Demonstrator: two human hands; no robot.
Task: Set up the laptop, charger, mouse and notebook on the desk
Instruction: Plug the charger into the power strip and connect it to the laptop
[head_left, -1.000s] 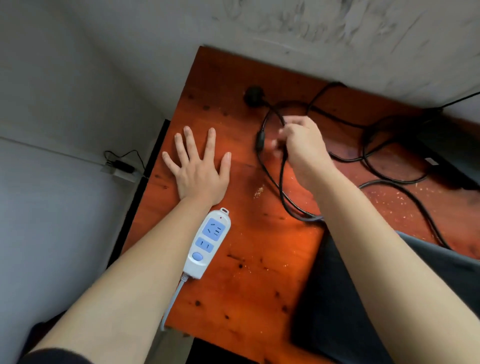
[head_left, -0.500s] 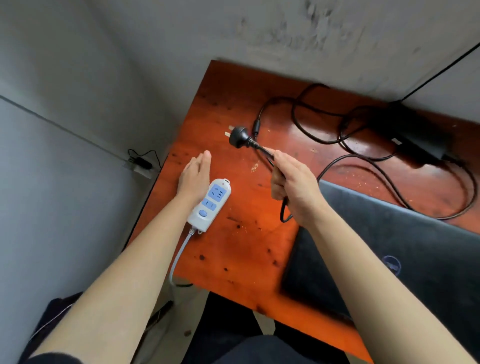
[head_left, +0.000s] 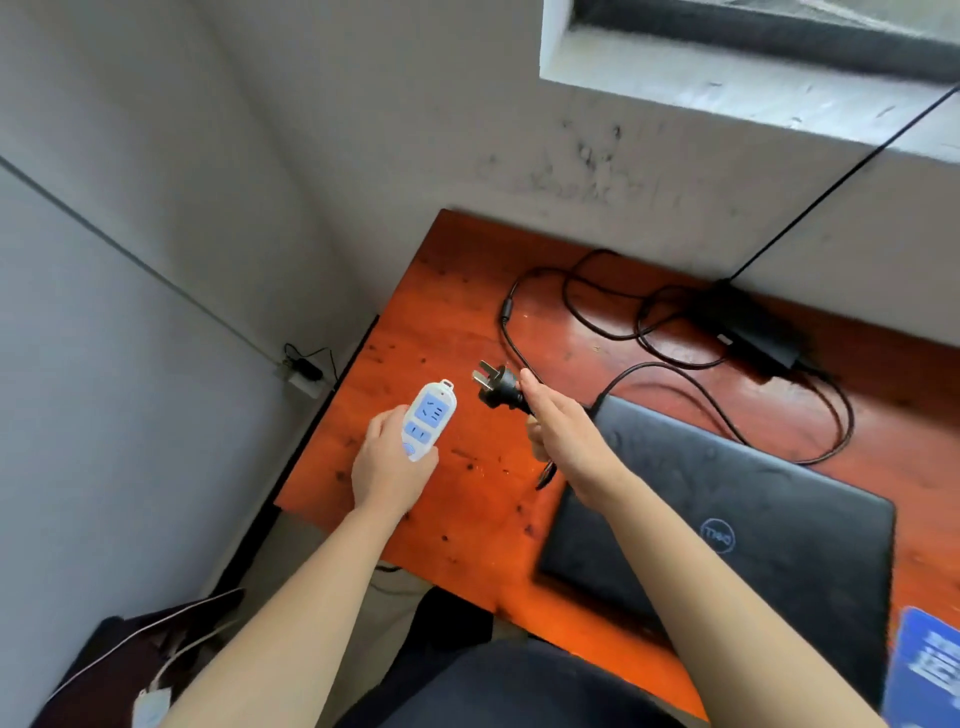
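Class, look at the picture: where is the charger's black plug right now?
In the head view, the black plug is held in the right hand above the desk, just right of the white power strip that the left hand holds.

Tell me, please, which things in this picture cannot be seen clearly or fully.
All in the head view:
- Blue notebook: cut off by the right and bottom edges; its print is blurred.
- Laptop: front corner hidden by the right forearm.
- Power strip: lower end covered by the left hand.
- Charger cable: a stretch hidden inside the right hand.
- Mouse: not in view.
- Wall socket: too small to read.
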